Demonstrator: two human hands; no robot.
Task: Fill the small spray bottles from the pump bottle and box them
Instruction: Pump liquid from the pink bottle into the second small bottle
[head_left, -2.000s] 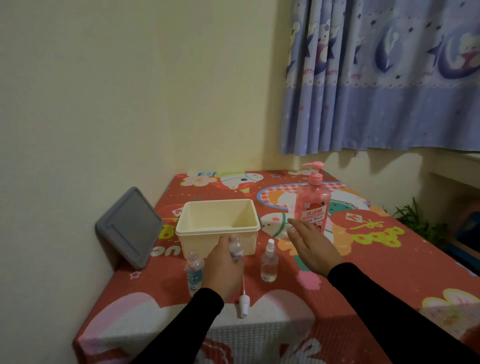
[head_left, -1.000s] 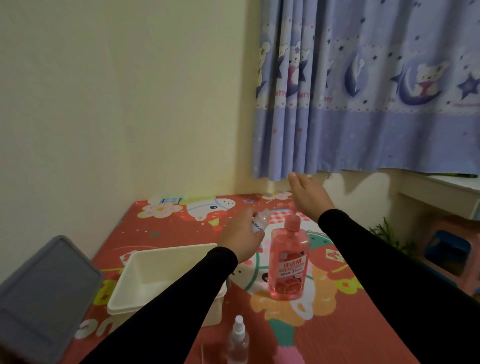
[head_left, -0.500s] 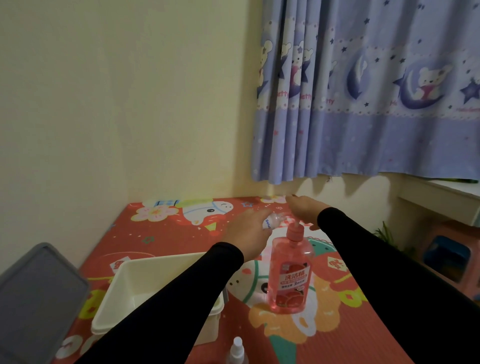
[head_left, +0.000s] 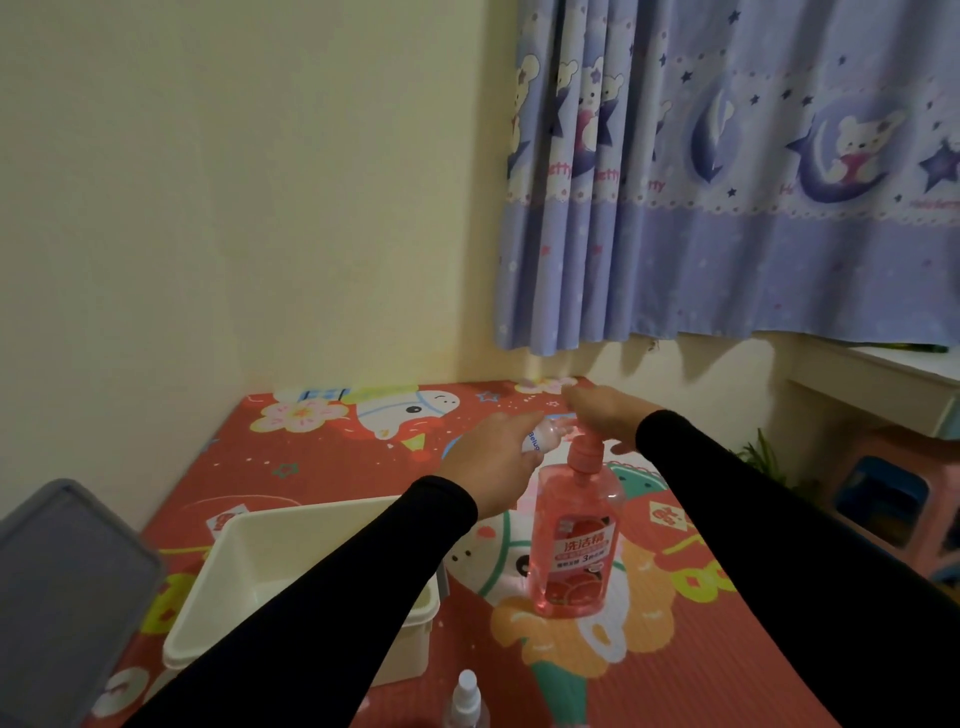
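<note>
A pink pump bottle (head_left: 574, 540) stands upright on the red patterned mat. My left hand (head_left: 491, 462) grips a small clear spray bottle (head_left: 540, 435), tilted with its open neck close to the pump spout. My right hand (head_left: 605, 410) lies flat on the pump head, fingers straight. A cream plastic box (head_left: 260, 545) sits left of the pump bottle, partly behind my left sleeve. Another small spray bottle (head_left: 465, 699) with its white sprayer on stands at the bottom edge.
A grey lid (head_left: 62, 587) leans at the left edge. The mat (head_left: 322, 457) meets the cream wall behind. A blue curtain (head_left: 727, 182) hangs at the right, with a white ledge (head_left: 883, 374) and coloured stools (head_left: 883, 499) beyond the mat's edge.
My left hand has carried the small open bottle up from the front of the mat to the pump spout. My right hand rose, then came down onto the pump head.
</note>
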